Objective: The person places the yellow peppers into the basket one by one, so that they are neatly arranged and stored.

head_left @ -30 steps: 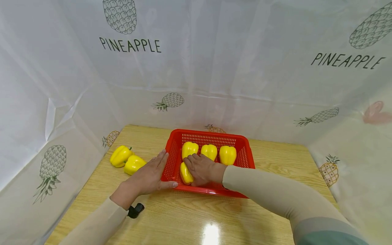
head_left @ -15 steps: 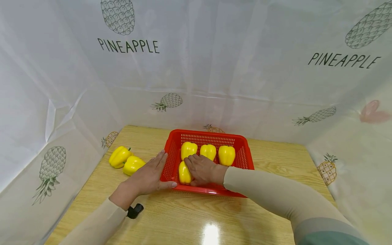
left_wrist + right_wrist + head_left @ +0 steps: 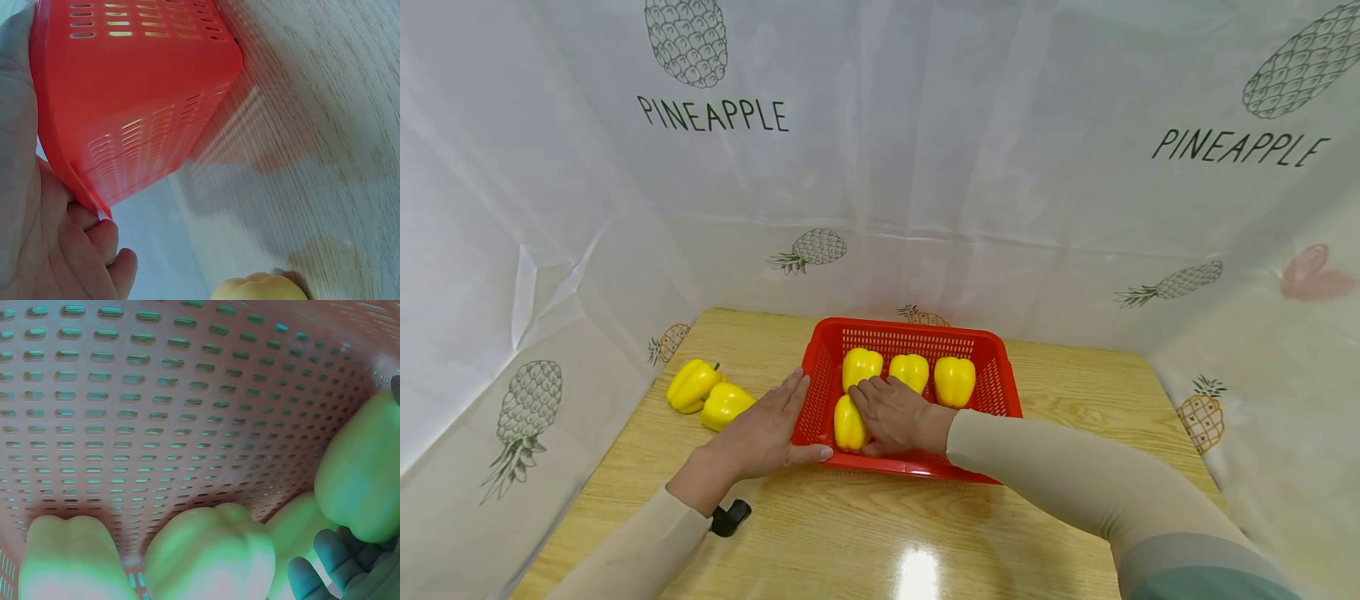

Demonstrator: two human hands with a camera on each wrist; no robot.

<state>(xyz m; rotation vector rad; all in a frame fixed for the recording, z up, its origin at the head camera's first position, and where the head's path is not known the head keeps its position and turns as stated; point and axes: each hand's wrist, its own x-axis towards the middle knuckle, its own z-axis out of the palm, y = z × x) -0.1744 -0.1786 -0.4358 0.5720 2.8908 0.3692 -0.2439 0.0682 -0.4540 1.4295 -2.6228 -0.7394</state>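
Note:
A red plastic basket (image 3: 820, 342) stands on the table with several yellow bell peppers in it. Three line its far side: a left pepper (image 3: 862, 367), a middle pepper (image 3: 910, 370) and a right pepper (image 3: 955, 382). My right hand (image 3: 891, 417) reaches inside and grips another yellow bell pepper (image 3: 850, 423) at the front left corner; the right wrist view shows this pepper (image 3: 365, 469) between thumb and fingers. My left hand (image 3: 760, 437) rests along the basket's left rim, fingers extended; the left wrist view has its fingertips (image 3: 103, 237) at the rim.
Left of the basket two more yellow bell peppers lie on the wooden table (image 3: 820, 533): an outer pepper (image 3: 694, 386) and an inner pepper (image 3: 727, 405), partly behind my left hand. A black strap piece (image 3: 731, 517) shows at the left wrist. Pineapple-print sheeting (image 3: 880, 167) encloses the table.
The pepper in my right hand has turned from tilted to nearly upright and shifted slightly left in the corner. My left hand stays on the rim.

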